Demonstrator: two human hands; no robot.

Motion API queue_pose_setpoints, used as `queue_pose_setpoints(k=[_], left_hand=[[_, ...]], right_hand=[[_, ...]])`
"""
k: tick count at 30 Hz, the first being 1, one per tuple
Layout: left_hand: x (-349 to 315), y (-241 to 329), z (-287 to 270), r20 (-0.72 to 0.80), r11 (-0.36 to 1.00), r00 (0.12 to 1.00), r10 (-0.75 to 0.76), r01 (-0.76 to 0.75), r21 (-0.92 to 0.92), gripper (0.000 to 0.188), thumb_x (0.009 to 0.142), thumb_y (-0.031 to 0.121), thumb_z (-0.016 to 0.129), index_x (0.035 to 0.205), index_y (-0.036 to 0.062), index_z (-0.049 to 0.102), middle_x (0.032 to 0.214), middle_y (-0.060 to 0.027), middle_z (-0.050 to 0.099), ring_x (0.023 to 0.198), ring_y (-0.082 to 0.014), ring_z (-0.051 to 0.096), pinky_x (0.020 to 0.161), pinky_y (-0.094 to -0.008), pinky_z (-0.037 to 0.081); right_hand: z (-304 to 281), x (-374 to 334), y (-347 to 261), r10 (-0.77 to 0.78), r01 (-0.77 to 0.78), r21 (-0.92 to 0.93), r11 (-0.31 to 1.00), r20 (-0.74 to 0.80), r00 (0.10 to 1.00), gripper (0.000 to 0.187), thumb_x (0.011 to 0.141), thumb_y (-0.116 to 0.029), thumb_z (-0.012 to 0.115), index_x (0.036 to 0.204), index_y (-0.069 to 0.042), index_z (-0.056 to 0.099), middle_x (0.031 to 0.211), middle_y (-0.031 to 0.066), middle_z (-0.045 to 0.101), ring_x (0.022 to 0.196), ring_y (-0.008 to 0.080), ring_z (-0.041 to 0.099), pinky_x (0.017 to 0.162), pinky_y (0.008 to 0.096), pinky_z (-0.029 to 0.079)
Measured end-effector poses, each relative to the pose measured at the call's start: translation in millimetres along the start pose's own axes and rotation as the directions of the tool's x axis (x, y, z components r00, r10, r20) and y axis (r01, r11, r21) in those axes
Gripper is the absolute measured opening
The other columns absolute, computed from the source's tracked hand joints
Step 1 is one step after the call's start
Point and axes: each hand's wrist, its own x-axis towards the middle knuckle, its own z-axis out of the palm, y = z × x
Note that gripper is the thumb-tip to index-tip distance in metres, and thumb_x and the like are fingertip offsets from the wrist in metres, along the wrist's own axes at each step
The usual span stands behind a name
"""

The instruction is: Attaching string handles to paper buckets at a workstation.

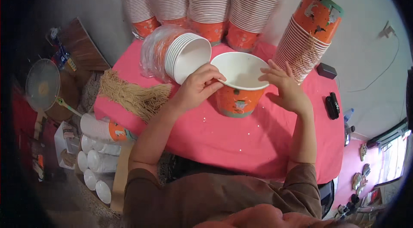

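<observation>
An orange paper bucket (240, 102) with a white inside and a green base band stands upright on the pink-covered table in front of me. My left hand (198, 86) pinches its rim at the left side, thumb and forefinger closed on the edge. At the right side of the rim, my right hand (287, 88) is open, its fingers spread over and beside the edge. Left of the bucket, a nested stack of buckets (189, 53) lies on its side, partly in clear plastic. A bundle of tan cords (135, 96) lies near the table's left edge.
Tall plastic-wrapped bucket stacks (211, 0) line the table's back. At right leans an upside-down bucket stack (303, 47) with tan cords hanging on it. A black stapler-like object (332, 105) and a dark box (327, 71) lie near the right edge. A carton (122, 180) holding wrapped stacks stands lower left.
</observation>
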Motion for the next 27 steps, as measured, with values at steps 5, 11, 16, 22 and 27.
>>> queue_pose_setpoints(k=[5, 11, 16, 22, 27], left_hand=[[14.5, 17.2, 13.8, -0.042, 0.999, 0.998, -0.043, 0.043, -0.004, 0.020, 0.083, -0.001, 0.066, 0.102, 0.0021, 0.064, 0.092, -0.0022, 0.054, 0.062, -0.0078, 0.042, 0.056, -0.0224, 0.038], [28.3, 33.8, 38.7, -0.081, 1.000, 0.997, -0.015, 0.017, 0.025, 0.023, 0.082, 0.000, 0.068, 0.104, 0.0019, 0.064, 0.093, -0.0040, 0.056, 0.061, -0.0082, 0.046, 0.055, -0.0235, 0.041], [22.2, 24.6, 59.1, -0.177, 0.990, 0.982, 0.067, -0.044, 0.132, 0.021, 0.080, -0.001, 0.070, 0.099, 0.0014, 0.063, 0.097, -0.0078, 0.058, 0.076, -0.0182, 0.062, 0.063, -0.0295, 0.052], [9.4, 6.1, 69.5, -0.197, 0.991, 0.979, 0.053, -0.028, 0.128, 0.023, 0.077, -0.001, 0.070, 0.098, 0.0037, 0.061, 0.102, -0.0094, 0.056, 0.086, -0.0227, 0.060, 0.067, -0.0314, 0.052], [0.8, -11.7, 81.5, -0.231, 0.991, 0.971, 0.057, -0.027, 0.133, 0.027, 0.071, 0.005, 0.075, 0.094, 0.0059, 0.061, 0.103, -0.0103, 0.055, 0.096, -0.0285, 0.057, 0.080, -0.0376, 0.049]], right_hand=[[-6.2, 2.2, -17.0, -0.041, 0.050, 0.360, 0.931, -0.032, 0.999, 0.034, 0.076, -0.013, 0.074, 0.106, -0.002, 0.063, 0.104, 0.0152, 0.065, 0.106, 0.0277, 0.061, 0.095, 0.0424, 0.045], [-7.1, 1.2, -12.0, 0.037, -0.073, 0.634, 0.770, 0.070, 0.997, 0.022, 0.081, -0.007, 0.067, 0.101, 0.001, 0.062, 0.081, 0.0123, 0.064, 0.080, 0.0178, 0.064, 0.072, 0.0314, 0.051], [7.2, 5.1, -6.8, 0.118, -0.173, 0.691, 0.702, 0.127, 0.985, 0.015, 0.078, 0.001, 0.061, 0.094, 0.001, 0.059, 0.080, 0.0062, 0.060, 0.081, 0.0139, 0.060, 0.073, 0.0293, 0.049], [22.4, 13.2, -9.6, 0.119, -0.206, 0.502, 0.840, 0.201, 0.972, 0.017, 0.073, 0.001, 0.060, 0.089, 0.000, 0.056, 0.076, 0.0054, 0.056, 0.075, 0.0122, 0.055, 0.065, 0.0300, 0.046], [33.6, 15.3, -13.7, 0.120, -0.148, 0.447, 0.882, 0.091, 0.989, 0.015, 0.071, -0.005, 0.064, 0.085, 0.000, 0.061, 0.077, 0.0172, 0.064, 0.073, 0.0309, 0.064, 0.067, 0.0398, 0.049]])
